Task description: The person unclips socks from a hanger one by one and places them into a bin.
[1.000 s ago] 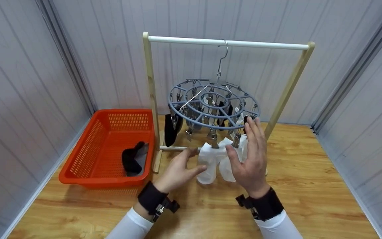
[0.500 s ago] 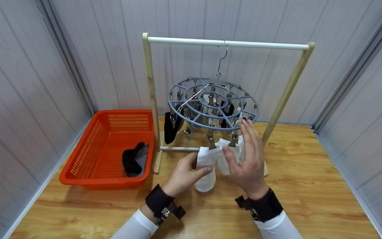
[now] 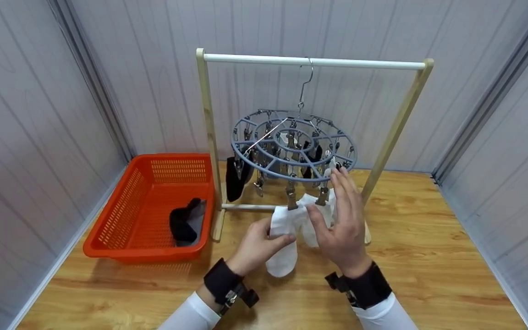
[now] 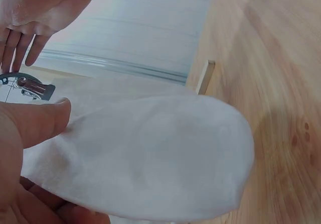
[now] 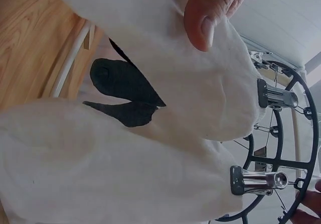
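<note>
My left hand [image 3: 257,247] pinches a white sock [image 3: 282,263], thumb over its front and fingers behind. A metal clip [image 3: 293,201] grips that sock's top edge, under the grey-blue round hanger [image 3: 282,177]. Beside it, a second white sock [image 5: 100,169] hangs from another clip [image 5: 258,180]. My right hand [image 3: 344,231] is raised by this second sock, fingers extended up to the hanger's rim, partly hiding the sock. In the left wrist view, the left thumb [image 4: 45,121] presses on the sock's fabric.
A wooden rack with a white bar [image 3: 255,59] carries the hanger. Black socks [image 3: 235,181] hang farther back among several clips. To the left, an orange basket [image 3: 147,252] holds a black-and-grey sock [image 3: 182,224]. Panelled walls [image 3: 475,82] enclose the wooden table [image 3: 429,256].
My left hand has moved right and its thumb now lies across the sock. The sock's toe end hangs lower. My right hand has shifted slightly left along the rim.
</note>
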The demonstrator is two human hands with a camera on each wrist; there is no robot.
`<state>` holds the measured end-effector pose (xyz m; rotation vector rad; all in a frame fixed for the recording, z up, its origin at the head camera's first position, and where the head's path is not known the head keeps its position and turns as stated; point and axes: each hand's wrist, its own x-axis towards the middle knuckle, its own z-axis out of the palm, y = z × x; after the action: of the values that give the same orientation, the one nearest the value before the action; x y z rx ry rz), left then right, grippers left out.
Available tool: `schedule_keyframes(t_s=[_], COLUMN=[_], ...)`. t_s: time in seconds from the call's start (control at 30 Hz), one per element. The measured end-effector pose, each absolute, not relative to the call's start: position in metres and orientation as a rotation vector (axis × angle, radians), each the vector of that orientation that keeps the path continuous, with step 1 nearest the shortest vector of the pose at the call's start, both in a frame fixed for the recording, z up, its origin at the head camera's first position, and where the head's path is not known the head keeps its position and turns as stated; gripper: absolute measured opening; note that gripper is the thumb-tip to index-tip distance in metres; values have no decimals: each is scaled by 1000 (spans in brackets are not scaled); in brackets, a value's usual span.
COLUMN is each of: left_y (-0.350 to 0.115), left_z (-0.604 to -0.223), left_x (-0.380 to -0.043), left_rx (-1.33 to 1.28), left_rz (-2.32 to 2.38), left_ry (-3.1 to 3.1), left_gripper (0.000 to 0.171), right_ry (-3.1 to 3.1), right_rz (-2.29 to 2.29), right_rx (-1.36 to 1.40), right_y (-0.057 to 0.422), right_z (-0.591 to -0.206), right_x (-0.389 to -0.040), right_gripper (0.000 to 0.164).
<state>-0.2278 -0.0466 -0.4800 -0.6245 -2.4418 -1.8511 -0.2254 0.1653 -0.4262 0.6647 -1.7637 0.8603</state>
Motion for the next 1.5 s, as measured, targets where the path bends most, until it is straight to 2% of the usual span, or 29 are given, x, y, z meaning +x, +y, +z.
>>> schedule_keyframes(t_s=[0.27, 0.57, 0.9, 1.07, 1.3, 1.5], left_y=[-43, -42, -39, -37, -36, -34], left_z=[-481, -481, -479, -479, -481, -482], left_x=[-226, -226, -224, -221, -219, -220], left_rx=[-625, -678, -683, -700, -731, -727], left_rz=[-1933, -1962, -2059, -2108, -2099, -2074], left_ry=[-2377, -2348, -2358, -2369, -2375, -2404], left_gripper=[37, 31, 30, 28, 23, 23], right_ry=[-1728, -1619, -1802, -1932, -2060, -2001], right_rz=[862, 848, 986, 1200, 1745, 1979], right_rx=[677, 719, 791, 788, 709, 733], right_y=[164, 158, 154, 154, 153, 152], right_z=[-424, -426, -438, -443, -444, -443], right_x=[-223, -218, -223, -222, -220, -222], right_gripper=[68, 53, 46, 48, 52, 48])
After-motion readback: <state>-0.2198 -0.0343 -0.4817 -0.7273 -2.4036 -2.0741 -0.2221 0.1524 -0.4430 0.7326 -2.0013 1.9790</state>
